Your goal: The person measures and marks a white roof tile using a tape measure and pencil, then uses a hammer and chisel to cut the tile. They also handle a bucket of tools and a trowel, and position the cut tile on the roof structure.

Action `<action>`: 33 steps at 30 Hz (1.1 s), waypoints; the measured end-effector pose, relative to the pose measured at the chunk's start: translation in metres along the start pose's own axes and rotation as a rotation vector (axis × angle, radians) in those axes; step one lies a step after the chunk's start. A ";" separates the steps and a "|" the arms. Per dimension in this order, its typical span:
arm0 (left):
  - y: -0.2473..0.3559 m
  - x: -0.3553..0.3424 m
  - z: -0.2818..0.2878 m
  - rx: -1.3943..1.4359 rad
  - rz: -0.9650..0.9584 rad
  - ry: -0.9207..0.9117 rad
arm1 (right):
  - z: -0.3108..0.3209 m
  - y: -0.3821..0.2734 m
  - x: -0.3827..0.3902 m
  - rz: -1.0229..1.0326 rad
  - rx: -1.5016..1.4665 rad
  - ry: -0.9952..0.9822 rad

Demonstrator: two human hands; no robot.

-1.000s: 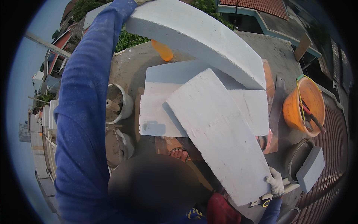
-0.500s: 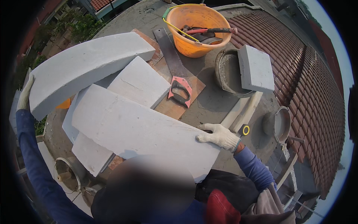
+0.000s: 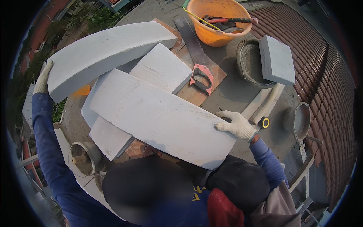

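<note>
At the far left, my left hand (image 3: 44, 78), in a white knit glove, is closed around the near end of a long, thick white lightweight block (image 3: 109, 51). My right hand (image 3: 238, 126), gloved likewise, grips the right end of a broad white lightweight slab (image 3: 159, 115), thumb on its face. A thin dark stick (image 3: 221, 108) pokes out beside its fingers; its kind is unclear. The slab lies slanting over other white block pieces (image 3: 162, 68). Behind it, a handsaw (image 3: 201, 78) with a red and black handle rests on a brown tile.
An orange bucket (image 3: 223, 7) of tools stands at the back. Right of it are a mortar pail (image 3: 242, 66) with a white block (image 3: 278, 60) on its rim, a tape measure (image 3: 264, 122) and another pail (image 3: 297, 121). Sloping roof tiles (image 3: 317, 56) flank the right. Another small pail (image 3: 87, 159) sits near left.
The whole scene has shifted right and up in the picture as my head moved. Both hands keep their places on the block and the slab.
</note>
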State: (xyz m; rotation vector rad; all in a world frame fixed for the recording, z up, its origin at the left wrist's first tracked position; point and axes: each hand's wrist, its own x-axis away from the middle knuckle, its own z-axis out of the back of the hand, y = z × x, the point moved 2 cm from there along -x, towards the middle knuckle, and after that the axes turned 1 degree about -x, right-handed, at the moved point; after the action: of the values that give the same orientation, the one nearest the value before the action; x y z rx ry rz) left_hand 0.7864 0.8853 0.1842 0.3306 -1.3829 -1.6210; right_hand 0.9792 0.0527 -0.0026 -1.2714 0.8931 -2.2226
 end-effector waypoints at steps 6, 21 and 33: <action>0.005 0.042 -0.037 0.030 -0.045 0.006 | 0.006 -0.005 0.005 -0.005 0.026 -0.009; 0.016 0.078 -0.059 0.001 -0.045 0.102 | 0.014 0.013 0.003 -0.052 -0.194 -0.072; 0.102 0.086 -0.121 0.021 -0.259 0.087 | 0.000 0.016 -0.008 -0.030 -0.037 -0.042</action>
State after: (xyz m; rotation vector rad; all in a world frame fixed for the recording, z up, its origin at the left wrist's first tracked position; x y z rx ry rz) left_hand 0.8773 0.7520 0.2648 0.6060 -1.3333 -1.7794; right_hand 0.9837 0.0472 -0.0186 -1.3519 0.9090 -2.2037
